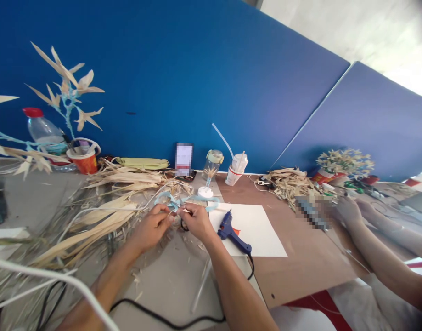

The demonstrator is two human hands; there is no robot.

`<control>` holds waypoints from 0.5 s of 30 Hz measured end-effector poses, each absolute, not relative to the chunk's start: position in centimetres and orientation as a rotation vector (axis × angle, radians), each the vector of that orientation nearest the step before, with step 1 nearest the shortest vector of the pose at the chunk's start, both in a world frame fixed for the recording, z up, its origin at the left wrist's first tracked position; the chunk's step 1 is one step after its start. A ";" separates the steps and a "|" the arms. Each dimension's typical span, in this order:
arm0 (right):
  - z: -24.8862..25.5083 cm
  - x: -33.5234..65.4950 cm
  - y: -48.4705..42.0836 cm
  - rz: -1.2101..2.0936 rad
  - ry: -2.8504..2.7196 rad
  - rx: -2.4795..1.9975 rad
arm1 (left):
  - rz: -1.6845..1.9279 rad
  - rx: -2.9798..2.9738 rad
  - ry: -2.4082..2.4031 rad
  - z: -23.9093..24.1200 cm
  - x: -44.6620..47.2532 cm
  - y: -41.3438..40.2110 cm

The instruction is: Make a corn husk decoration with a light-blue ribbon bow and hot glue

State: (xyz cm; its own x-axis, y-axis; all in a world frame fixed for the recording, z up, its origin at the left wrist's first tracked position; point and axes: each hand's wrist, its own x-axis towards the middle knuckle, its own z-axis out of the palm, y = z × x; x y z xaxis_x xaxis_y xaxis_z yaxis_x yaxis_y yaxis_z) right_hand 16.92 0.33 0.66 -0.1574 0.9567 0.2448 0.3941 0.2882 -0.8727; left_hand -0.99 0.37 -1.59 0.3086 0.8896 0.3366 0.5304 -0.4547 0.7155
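My left hand (154, 224) and my right hand (196, 219) meet above the grey table, fingers pinched together. Between them they hold a thin pale piece wrapped with light blue ribbon (183, 201), whose loops trail toward a small white base (205, 192). Just right of my right hand, a blue glue gun (233, 233) lies on a white sheet of paper (257, 225). Dried straw leaves (104, 216) lie in a heap to the left of my left hand.
A blue partition (183, 78) backs the table. A plastic bottle (43, 133), a red cup (85, 158), a glass jar (213, 163) and a white cup (236, 170) stand along it. Another person's forearms (379, 243) rest at the right on brown board (300, 257).
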 end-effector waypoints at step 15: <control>0.4 16.9 0.1 0.653 -1.908 -1.241 | 1.057 1.954 1.173 -1.2 -0.7 0.2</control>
State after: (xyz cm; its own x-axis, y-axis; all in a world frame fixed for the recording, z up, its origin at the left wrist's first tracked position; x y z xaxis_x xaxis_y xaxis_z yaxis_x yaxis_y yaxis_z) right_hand 16.92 0.08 0.42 -0.2445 0.9172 0.3147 0.5319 0.3982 -0.7473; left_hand -0.69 0.20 -1.19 0.2859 0.9045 0.3166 0.4087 -0.4139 0.8134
